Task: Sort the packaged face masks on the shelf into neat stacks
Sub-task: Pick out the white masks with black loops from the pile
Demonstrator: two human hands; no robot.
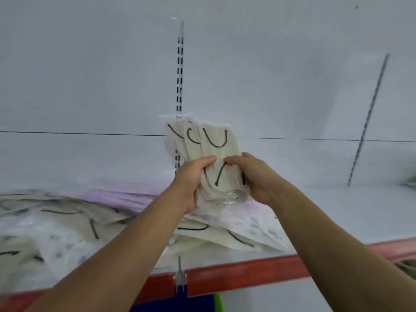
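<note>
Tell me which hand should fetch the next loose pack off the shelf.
Probably the left hand: the loose packs lie on its side of the shelf, so the right hand would have to cross over. The right's grip on the beige bundle looks able to hold it alone.

White wall panel (90, 64) with slotted upright (180, 64)

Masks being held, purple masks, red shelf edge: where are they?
Held masks (215, 140): head view, beige front near top.
Purple masks (126, 195): head view, top pack.
Red shelf edge (247, 274): head view, front strip.
</note>
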